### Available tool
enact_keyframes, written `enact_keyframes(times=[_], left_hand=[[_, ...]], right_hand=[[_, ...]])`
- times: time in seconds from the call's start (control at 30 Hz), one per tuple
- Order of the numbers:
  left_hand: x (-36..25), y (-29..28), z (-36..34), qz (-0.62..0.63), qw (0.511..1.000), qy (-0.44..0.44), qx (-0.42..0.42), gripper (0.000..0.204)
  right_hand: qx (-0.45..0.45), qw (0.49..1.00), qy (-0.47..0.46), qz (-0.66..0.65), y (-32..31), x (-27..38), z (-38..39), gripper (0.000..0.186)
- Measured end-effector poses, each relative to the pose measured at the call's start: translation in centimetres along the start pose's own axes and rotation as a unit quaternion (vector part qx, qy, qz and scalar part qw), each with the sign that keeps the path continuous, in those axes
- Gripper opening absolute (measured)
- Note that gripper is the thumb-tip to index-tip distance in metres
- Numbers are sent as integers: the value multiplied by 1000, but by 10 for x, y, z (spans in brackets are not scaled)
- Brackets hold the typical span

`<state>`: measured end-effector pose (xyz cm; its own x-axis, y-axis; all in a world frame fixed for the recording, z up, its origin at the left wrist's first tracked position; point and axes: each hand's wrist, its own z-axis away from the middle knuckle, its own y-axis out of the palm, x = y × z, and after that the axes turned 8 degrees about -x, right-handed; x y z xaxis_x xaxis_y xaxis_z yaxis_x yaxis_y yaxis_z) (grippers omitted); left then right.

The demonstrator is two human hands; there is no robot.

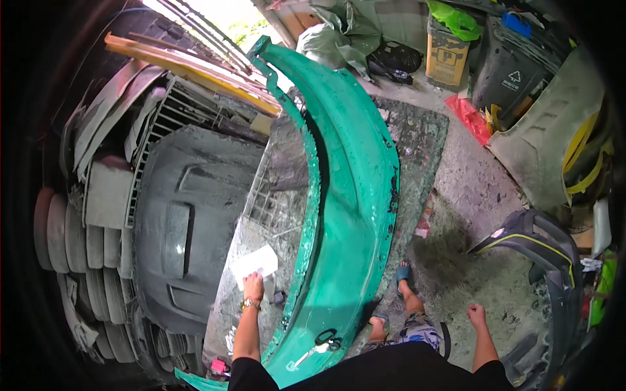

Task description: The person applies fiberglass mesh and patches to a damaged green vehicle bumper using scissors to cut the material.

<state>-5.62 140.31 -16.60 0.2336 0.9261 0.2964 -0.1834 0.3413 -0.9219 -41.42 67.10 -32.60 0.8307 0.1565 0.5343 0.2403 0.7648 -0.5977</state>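
My left hand [252, 287], with a band on its wrist, reaches over the worktable beside the long curved green moulded panel [332, 254]. Its fingers are closed at the lower edge of a white sheet [258, 262], paper or thin cloth. My right hand [477, 315] hangs low at the right, away from the table. Its fingers are curled in and nothing shows in them. On the near end of the green panel lie black-handled scissors [329, 338] and a pale brush-like tool [312, 352]. A small dark object [279, 298] sits just right of my left hand.
A large dark hood-shaped panel [189, 228] leans left of the table, near stacked tyre-like rolls [57, 231]. Bins [447, 57], bags [336, 42] and a red sheet [468, 118] stand or lie at the back. Large grey panels [544, 124] and a dark bumper-like part [538, 241] occupy the right.
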Motion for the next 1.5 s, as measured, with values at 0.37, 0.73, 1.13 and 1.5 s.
enact_keyframes(times=[0.37, 0.73, 1.13, 1.5], left_hand=[[1, -38, -7, 58, 995, -46, -65, 8], [17, -50, -11, 125, 983, -72, -117, 28], [33, -115, 40, 334, 883, -271, -186, 19], [20, -175, 122, 583, 634, -358, -360, 14]], right_hand=[[95, 993, -50, -56, 57, 119, -26, 17], [148, 986, -53, -58, 46, 99, -65, 13], [168, 948, -267, -35, 28, 282, -29, 10], [349, 857, -377, -32, 103, 409, 88, 19]])
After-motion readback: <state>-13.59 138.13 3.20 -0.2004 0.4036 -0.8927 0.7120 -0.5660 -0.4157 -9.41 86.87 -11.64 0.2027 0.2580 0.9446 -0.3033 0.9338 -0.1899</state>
